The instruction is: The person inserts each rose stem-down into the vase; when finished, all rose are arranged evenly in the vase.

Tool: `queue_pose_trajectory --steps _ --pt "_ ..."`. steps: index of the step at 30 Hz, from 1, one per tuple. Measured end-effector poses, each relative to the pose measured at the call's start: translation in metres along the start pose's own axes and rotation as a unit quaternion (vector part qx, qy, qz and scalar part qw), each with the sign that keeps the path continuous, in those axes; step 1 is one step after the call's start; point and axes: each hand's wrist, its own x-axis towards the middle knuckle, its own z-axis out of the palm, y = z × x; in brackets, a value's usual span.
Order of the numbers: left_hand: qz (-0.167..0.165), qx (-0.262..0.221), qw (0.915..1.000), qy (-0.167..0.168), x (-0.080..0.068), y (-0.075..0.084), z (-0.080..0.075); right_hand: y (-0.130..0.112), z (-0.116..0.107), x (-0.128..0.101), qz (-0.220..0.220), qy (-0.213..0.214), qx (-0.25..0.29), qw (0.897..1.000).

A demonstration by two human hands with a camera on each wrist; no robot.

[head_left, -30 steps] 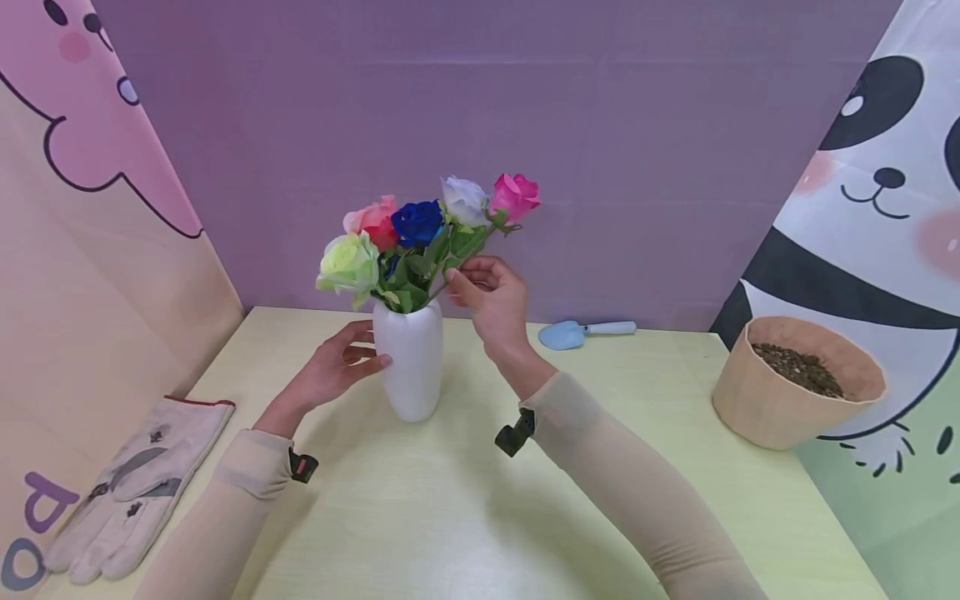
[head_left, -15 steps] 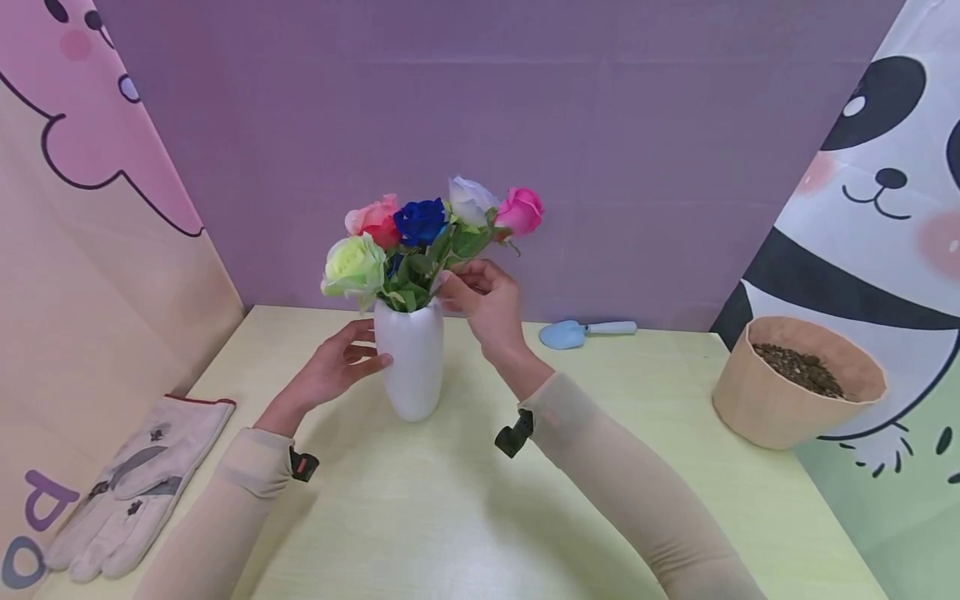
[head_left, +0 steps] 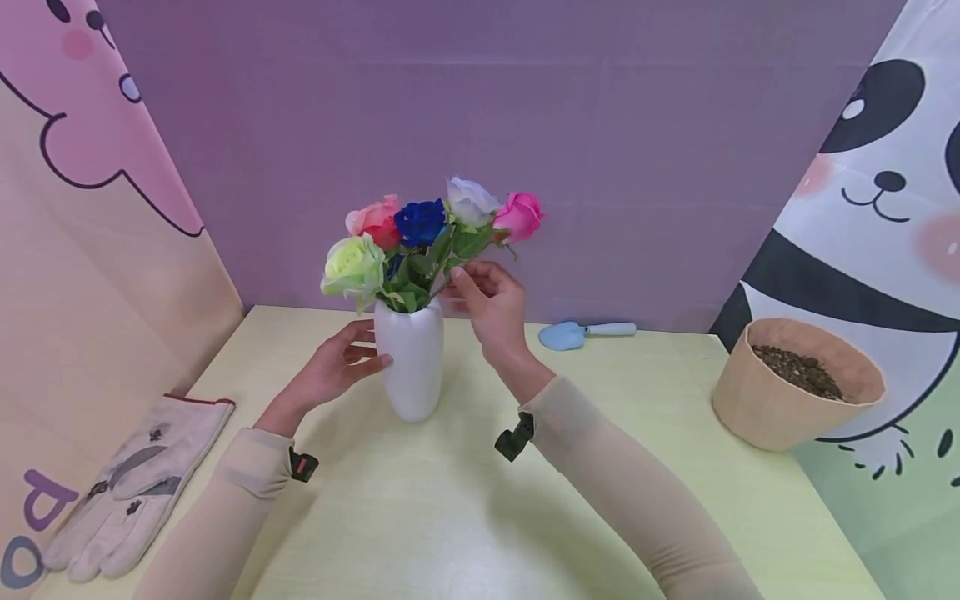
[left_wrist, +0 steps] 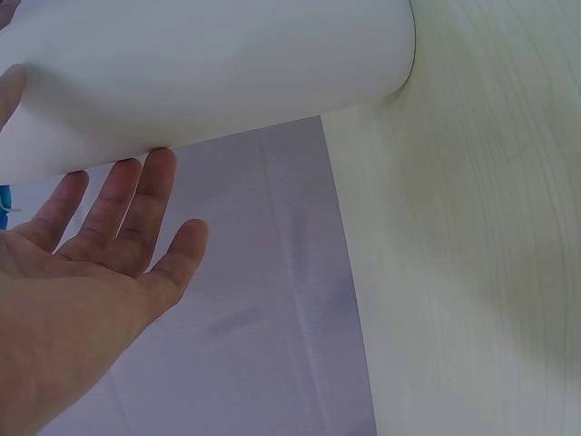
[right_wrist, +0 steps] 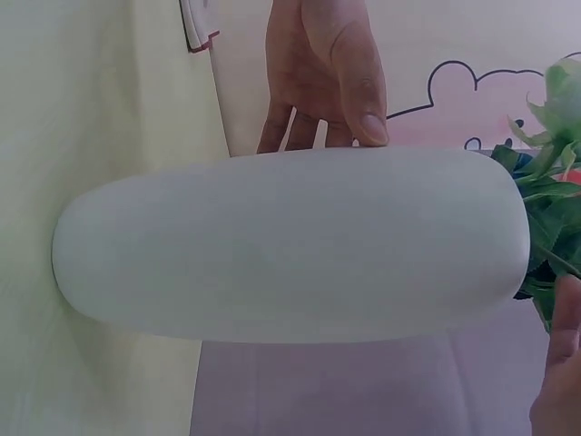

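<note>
An upright white vase (head_left: 409, 358) stands on the table and holds several roses: yellow-green (head_left: 352, 265), coral-red (head_left: 375, 222), dark blue (head_left: 421, 222) and pale lavender (head_left: 471, 202). A bright pink rose (head_left: 519, 216) leans out furthest right. My right hand (head_left: 497, 312) pinches its stem between thumb and fingers, just above the vase's mouth. On the vase's left side my left hand (head_left: 336, 364) rests with extended fingers. In the left wrist view, those fingertips (left_wrist: 156, 162) touch the vase wall; the thumb (right_wrist: 363, 100) also meets it in the right wrist view.
Behind the right hand lies a small blue trowel (head_left: 564, 335) near the table's back edge. A tan pot (head_left: 772, 408) with dark soil (head_left: 798, 371) stands at the right. Grey-white gloves (head_left: 142, 483) lie along the left edge. A purple backdrop (head_left: 637, 167) rises behind the table.
The pink rose has sunk and tilted slightly outward with my right hand on its stem. That hand dipped toward the vase's mouth, then moved back a little. My left hand stays on the vase.
</note>
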Motion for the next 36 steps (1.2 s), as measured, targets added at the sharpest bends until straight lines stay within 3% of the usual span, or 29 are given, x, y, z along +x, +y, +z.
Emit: queue_pose_trajectory --steps 8,19,28,36 --pt "-0.001 0.004 1.0000 0.001 0.000 0.003 0.001 0.002 0.004 0.003 0.046 -0.039 -0.037 0.997" --pt "0.008 0.003 1.0000 -0.002 -0.001 0.005 0.001 0.005 0.000 0.000 0.030 -0.032 -0.009 0.999" --pt "0.007 0.008 0.9999 -0.003 -0.003 0.007 0.002 0.010 0.003 0.002 0.061 -0.064 -0.082 0.993" --pt "0.004 0.003 1.0000 -0.001 -0.002 0.005 0.002 0.012 0.003 0.001 0.052 -0.093 -0.111 0.988"
